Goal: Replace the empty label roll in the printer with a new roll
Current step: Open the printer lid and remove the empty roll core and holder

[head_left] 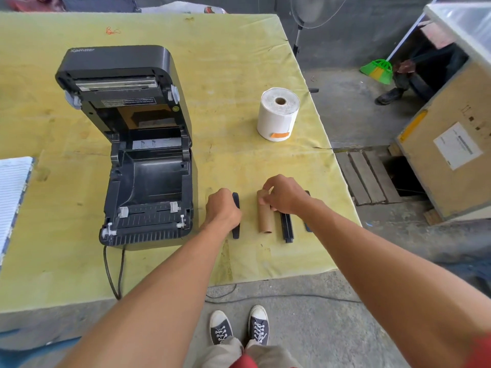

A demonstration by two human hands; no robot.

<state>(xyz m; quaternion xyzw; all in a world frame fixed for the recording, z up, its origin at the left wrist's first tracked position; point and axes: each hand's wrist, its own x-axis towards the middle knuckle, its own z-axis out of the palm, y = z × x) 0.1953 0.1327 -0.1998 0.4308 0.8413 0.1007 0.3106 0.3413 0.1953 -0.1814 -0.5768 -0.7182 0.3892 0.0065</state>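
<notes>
A black label printer stands on the yellow-green table with its lid swung up; the roll bay inside holds nothing. The new white label roll stands on end to the right of it, an orange tab at its base. Near the front edge lies the empty brown cardboard core; my right hand pinches its far end. My left hand is closed around a flat black holder plate. A black spindle bar lies right of the core, and another black plate shows partly under my right wrist.
A lined notepad lies at the table's left edge. The printer's cable hangs over the front edge. Beyond the right side are a cardboard-clad crate, a wooden pallet, a green broom and a fan stand. A person's shoe shows there.
</notes>
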